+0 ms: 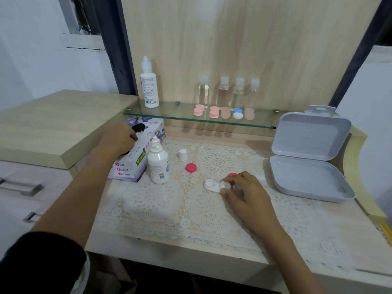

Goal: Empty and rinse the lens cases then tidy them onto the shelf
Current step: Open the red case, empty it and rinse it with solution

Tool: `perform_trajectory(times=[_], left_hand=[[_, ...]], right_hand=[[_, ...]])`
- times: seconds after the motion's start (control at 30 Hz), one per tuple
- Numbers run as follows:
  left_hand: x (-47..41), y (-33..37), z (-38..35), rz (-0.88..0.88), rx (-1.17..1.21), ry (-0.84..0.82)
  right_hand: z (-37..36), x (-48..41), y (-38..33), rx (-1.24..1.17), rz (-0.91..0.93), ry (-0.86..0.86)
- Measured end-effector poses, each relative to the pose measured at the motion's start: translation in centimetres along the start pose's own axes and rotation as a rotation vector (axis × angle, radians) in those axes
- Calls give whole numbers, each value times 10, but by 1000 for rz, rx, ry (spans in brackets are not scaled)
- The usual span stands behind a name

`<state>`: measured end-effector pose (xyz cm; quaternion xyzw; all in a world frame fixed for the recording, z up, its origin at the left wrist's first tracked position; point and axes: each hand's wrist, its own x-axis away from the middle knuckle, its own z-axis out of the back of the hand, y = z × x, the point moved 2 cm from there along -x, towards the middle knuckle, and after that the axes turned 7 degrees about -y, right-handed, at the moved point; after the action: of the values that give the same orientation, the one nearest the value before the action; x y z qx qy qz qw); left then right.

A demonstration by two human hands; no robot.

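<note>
Closest to the viewer, a dark-sleeved left forearm reaches across the pale wooden counter (191, 251) to the purple floral tissue box (137, 160). The left hand (118, 137) sits at the box's dark oval slot with its fingers bent; whether it pinches a tissue cannot be told. The right hand (244, 192) pinches the right well of the white twin-well lens case (212, 185), which lies flat on the white lace mat (169, 209) with both wells uncovered. One round pink cap (191, 167) lies apart on the mat to the left. A second pink cap (232, 174) peeks out just behind the right fingers.

The task looks far along: five closed lens cases (225, 112) stand in a row on the glass shelf (169, 117), and this open one seems to be the last. Whether its wells hold liquid is not visible. What is left is probably drying, capping and shelving it; there is free glass at either end of the row.

A small white solution bottle (158, 166), its tip bare, stands beside the tissue box, and its small white cap (182, 154) sits upright on the mat. An open grey plastic box (307, 179) lies near the right hand. On the shelf a tall white bottle (149, 85) and four clear bottles (230, 90) stand behind the cases. The small bottle and loose caps sit between the open case and the shelf, so the way up wants care.
</note>
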<state>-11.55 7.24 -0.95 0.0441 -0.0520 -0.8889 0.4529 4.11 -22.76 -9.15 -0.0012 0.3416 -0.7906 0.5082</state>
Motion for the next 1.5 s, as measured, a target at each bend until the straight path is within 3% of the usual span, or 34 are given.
perform_trajectory(times=[0.17,0.5,0.7,1.0,1.17,1.33,1.5], left_hand=[[-11,-2,3,0,-81,-101],[-4,-2,-4,-43,-65,122],[2,-7,-8,-69,210,383],[13,-13,0,-45,906,584],[29,-3,17,-19,1133,747],[65,33,37,-213,1418,727],[108,89,25,-588,1349,526]], right_hand=[[0,1,-1,13,11,4],[-2,1,0,31,18,10],[-1,0,0,28,20,10],[-1,0,0,18,9,1],[-1,0,-2,25,4,4],[-1,0,-1,30,2,1],[-1,1,-3,44,-1,0]])
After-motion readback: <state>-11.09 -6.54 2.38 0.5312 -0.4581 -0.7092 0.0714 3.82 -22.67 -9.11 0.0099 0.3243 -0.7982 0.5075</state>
